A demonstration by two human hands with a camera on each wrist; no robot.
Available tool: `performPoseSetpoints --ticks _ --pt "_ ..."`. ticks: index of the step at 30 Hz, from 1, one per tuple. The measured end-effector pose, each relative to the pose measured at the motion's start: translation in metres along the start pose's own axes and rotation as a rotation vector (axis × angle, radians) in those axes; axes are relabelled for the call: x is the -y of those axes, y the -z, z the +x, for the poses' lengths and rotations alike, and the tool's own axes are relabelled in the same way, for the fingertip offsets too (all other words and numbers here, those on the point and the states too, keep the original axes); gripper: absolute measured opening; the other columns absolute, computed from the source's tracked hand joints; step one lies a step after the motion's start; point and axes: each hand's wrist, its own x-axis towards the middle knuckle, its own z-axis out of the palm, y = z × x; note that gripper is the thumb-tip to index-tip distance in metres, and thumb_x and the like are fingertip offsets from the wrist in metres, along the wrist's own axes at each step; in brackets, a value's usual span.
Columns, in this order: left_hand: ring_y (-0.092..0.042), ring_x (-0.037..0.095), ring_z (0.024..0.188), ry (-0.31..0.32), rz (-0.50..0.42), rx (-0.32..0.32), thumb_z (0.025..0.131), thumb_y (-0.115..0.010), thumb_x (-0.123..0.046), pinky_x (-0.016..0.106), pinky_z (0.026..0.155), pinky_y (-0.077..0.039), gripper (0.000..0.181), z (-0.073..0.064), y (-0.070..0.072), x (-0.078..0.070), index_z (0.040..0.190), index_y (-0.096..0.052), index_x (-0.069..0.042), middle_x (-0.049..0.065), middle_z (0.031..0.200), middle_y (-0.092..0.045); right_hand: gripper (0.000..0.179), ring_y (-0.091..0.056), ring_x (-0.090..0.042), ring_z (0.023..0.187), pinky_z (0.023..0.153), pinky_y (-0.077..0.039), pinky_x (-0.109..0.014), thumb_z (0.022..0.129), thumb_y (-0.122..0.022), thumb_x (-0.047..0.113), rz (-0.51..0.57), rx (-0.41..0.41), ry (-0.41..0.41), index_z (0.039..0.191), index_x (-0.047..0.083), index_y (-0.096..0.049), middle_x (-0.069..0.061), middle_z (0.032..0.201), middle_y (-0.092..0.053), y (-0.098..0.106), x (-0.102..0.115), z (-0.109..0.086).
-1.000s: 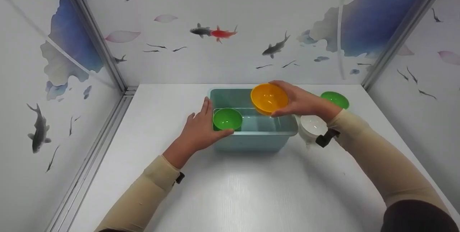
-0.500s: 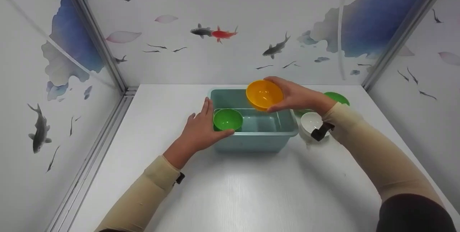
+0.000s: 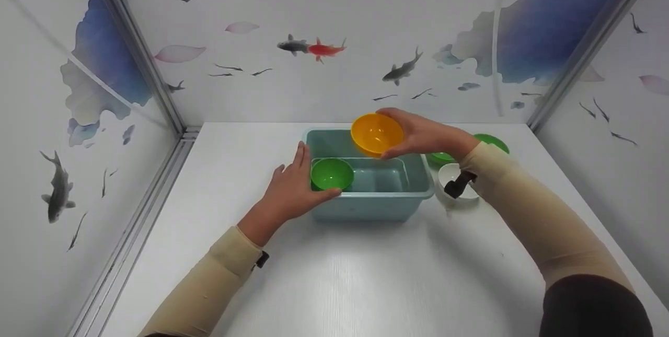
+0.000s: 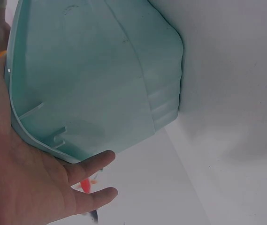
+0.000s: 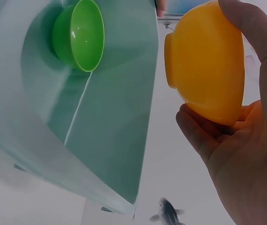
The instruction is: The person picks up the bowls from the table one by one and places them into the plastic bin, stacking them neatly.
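Observation:
My right hand (image 3: 426,132) pinches an orange-yellow bowl (image 3: 376,135) by its sides, thumb on the near side and fingers on the far side. The bowl is over the back of a pale teal plastic bin (image 3: 366,207), and in the right wrist view its foot points toward the bin's opening. Inside the bin, at the left, sits a green bowl (image 3: 332,174). My left hand (image 3: 290,188) rests against the bin's left front corner with its fingers straight and spread. Its thumb lies along the front rim; the left wrist view shows the palm right at the rim.
Right of the bin stands a white bowl (image 3: 448,172), partly hidden by a black wrist strap (image 3: 457,185). Behind it are a green bowl (image 3: 491,142) and another green piece (image 3: 441,158), partly covered by my arm. Printed white walls (image 3: 345,86) enclose the white table (image 3: 334,279).
My right hand has carried the orange-yellow bowl leftward and slightly farther back over the bin. More of the green pieces at the right now shows. The left hand and bin have stayed put.

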Motion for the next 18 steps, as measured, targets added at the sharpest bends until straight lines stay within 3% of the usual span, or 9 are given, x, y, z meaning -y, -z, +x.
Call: performPoseSetpoints --ticks 18 --pt "-0.032 0.036 0.165 0.016 0.004 0.015 0.084 -0.050 -0.101 0.067 0.130 -0.022 0.144 -0.001 0.001 -0.001 0.177 -0.001 -0.003 0.014 0.186 0.001 0.106 -0.059 -0.030 0.130 0.118 -0.046 -0.054 0.083 -0.099 0.045 -0.104 0.057 0.046 0.166 0.013 -0.041 -0.009 0.152 -0.059 -0.012 0.004 0.032"
